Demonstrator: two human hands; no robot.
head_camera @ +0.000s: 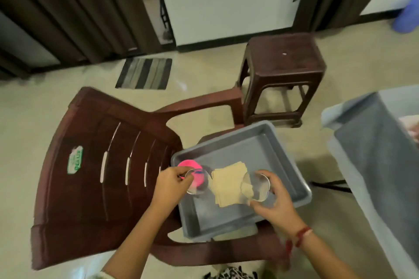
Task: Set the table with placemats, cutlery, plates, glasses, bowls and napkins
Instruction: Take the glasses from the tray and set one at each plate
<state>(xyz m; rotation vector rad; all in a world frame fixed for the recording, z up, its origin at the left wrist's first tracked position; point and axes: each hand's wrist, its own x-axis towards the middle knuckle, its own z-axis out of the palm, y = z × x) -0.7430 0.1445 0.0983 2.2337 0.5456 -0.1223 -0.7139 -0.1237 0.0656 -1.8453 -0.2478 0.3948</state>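
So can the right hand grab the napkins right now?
Probably not yet: the right hand is full, gripping a glass right by the napkins. Nothing else in the tray blocks them.

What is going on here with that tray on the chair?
A person is bent over a grey tray that sits on a brown plastic chair. The left hand grips the left glass and the right hand grips the right glass, both over the tray. A stack of beige napkins and a pink item lie in the tray.
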